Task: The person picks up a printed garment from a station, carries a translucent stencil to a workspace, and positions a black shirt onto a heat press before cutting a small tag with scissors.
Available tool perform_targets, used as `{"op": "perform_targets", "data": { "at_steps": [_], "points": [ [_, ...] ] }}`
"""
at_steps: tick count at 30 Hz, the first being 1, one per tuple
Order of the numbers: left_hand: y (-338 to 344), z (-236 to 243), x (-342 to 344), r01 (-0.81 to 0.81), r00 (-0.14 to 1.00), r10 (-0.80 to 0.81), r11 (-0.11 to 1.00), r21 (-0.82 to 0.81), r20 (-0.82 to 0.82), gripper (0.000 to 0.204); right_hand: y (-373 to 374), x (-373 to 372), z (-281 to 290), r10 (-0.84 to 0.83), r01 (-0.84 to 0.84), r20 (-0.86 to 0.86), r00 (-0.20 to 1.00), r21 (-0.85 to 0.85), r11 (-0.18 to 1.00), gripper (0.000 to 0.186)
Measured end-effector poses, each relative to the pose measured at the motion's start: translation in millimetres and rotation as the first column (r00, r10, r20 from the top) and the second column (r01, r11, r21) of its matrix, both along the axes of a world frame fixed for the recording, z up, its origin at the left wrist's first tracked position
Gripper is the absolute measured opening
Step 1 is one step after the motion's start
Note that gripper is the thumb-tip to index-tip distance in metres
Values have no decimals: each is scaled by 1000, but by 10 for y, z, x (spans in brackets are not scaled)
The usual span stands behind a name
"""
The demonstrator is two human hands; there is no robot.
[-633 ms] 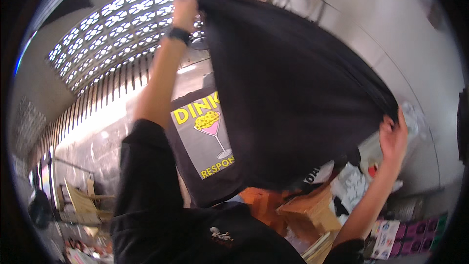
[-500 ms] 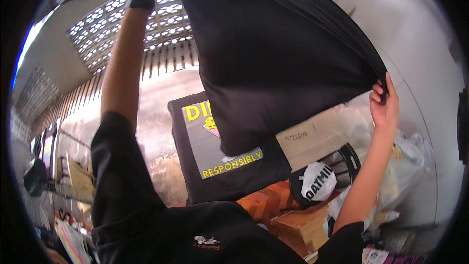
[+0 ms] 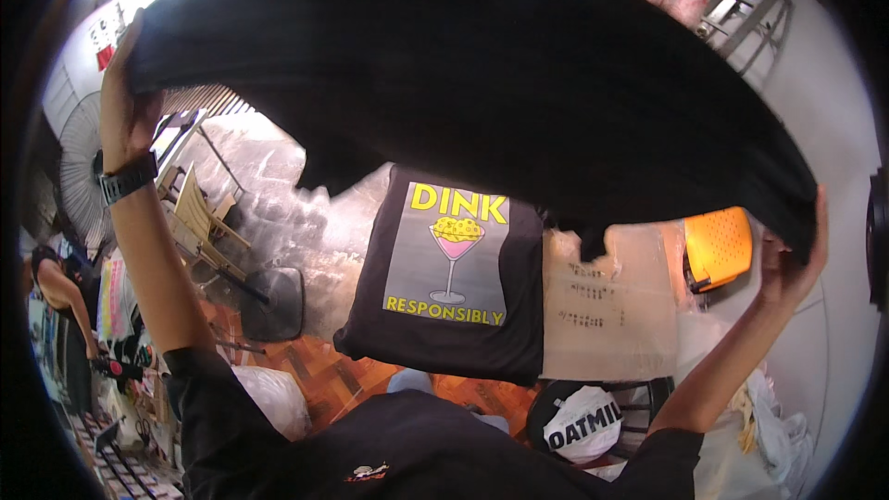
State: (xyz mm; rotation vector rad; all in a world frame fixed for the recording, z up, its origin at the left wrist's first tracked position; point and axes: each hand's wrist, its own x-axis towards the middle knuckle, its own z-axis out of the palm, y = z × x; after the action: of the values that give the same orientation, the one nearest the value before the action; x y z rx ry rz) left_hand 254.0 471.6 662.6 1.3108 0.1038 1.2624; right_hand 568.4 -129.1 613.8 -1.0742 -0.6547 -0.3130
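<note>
A wide sheet of black cloth (image 3: 463, 65), its kind not plain from its folds, stretches overhead between my raised hands. My left hand (image 3: 139, 116), with a dark wristwatch below it, grips the cloth's left end. At the opposite end, my right hand (image 3: 792, 264) holds the other corner, fingers partly hidden by fabric. Below the cloth's hanging edge, a black shirt (image 3: 370, 324) lies flat, bearing a grey panel printed with a yellow-and-pink cocktail glass and yellow lettering. Neither hand touches that shirt.
Right of the shirt lies a brown board (image 3: 611, 343) with handwriting. A slatted black chair (image 3: 648, 407) holds a black-and-white item; an orange plastic piece (image 3: 718, 245) stands beyond. Left are a pedestal base (image 3: 278, 306), a fan (image 3: 81, 153) and another person (image 3: 60, 292). Plastic bags (image 3: 269, 398) lie nearby.
Both hands have spread farther apart, the left moving outward and down, the right outward and down. The cloth has lifted off the printed shirt, and its whole print now shows.
</note>
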Motion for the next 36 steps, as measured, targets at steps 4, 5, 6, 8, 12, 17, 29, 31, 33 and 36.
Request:
{"op": "perform_targets", "data": {
  "at_steps": [4, 5, 6, 8, 12, 17, 29, 31, 33, 36],
  "points": [
    [171, -329, 749, -16, 985, 41, 989, 146, -167, 37, 89, 571, 347, 10, -12, -21, 1000, -112, 994, 34],
    [239, -337, 855, 38, 966, -13, 995, 89, -259, 35, 273, 1010, 111, 153, -162, -85, 985, -121, 979, 33],
    [322, -510, 1070, -15, 943, 53, 993, 119, -329, 33, 608, 1192, -10, 169, -216, -243, 955, -185, 959, 31],
    [699, -1093, 1691, 44, 910, -26, 998, 33, -414, 26, 1244, 1615, -483, 44, -205, -496, 867, -275, 939, 22],
    [1292, -1864, 2899, -44, 897, -22, 989, -138, -442, 24, 1609, 2638, -1382, 12, -176, -595, 803, -217, 960, 23],
    [1248, -1491, 3138, -135, 925, 87, 985, -108, -369, 32, 2032, 2364, -1063, -102, 82, -437, 894, -64, 995, 25],
    [-30, -3186, 817, -241, 861, 279, 960, 142, -425, 31, 1163, 445, -2333, -298, 139, -552, 779, -312, 940, 34],
    [-288, -3676, 582, -224, 813, 214, 973, 48, -542, 29, 727, 258, -3071, -218, -4, -582, 783, -356, 935, 32],
    [-510, -4116, 319, -213, 762, 162, 977, -7, -627, 26, 525, -67, -3696, -266, 4, -612, 745, -395, 919, 29],
    [-708, -4952, -141, -237, 686, 89, 966, -105, -723, 26, 278, -553, -4349, -343, -34, -692, 635, -468, 883, 25]
  ]
}}
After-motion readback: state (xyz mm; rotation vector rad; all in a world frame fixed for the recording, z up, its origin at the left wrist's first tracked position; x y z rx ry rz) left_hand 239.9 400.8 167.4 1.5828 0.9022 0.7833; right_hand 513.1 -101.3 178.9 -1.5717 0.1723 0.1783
